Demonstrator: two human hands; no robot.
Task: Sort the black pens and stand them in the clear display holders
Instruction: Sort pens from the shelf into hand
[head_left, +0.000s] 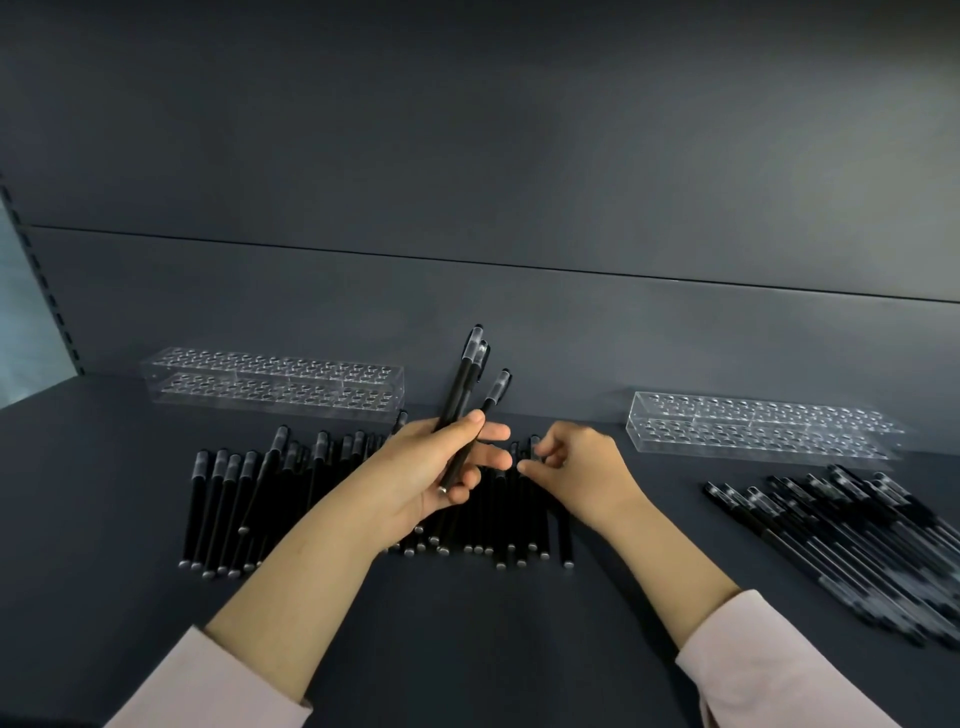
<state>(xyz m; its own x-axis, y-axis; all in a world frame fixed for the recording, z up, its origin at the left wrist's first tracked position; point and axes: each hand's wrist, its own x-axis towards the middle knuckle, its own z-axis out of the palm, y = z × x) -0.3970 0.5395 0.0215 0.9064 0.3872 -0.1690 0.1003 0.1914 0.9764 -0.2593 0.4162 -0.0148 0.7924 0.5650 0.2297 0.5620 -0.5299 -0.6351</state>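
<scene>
My left hand (441, 467) grips three black pens (465, 384) with clear caps, held upright and tilted right above the shelf. Under and around both hands lies a row of several black pens (234, 499), caps pointing away from me. My right hand (576, 467) hovers over the right end of that row, its fingers curled down onto the cap end of a pen there; whether it pinches one is unclear. Two clear display holders with rows of holes stand at the back with nothing in them: one at the left (275, 382), one at the right (753, 423).
A second heap of black pens with clear barrels (852, 540) lies at the right, slanting toward the shelf's front corner. The dark grey shelf surface (467, 649) meets a dark back panel (467, 182) behind the holders. Pink sleeves cover both forearms.
</scene>
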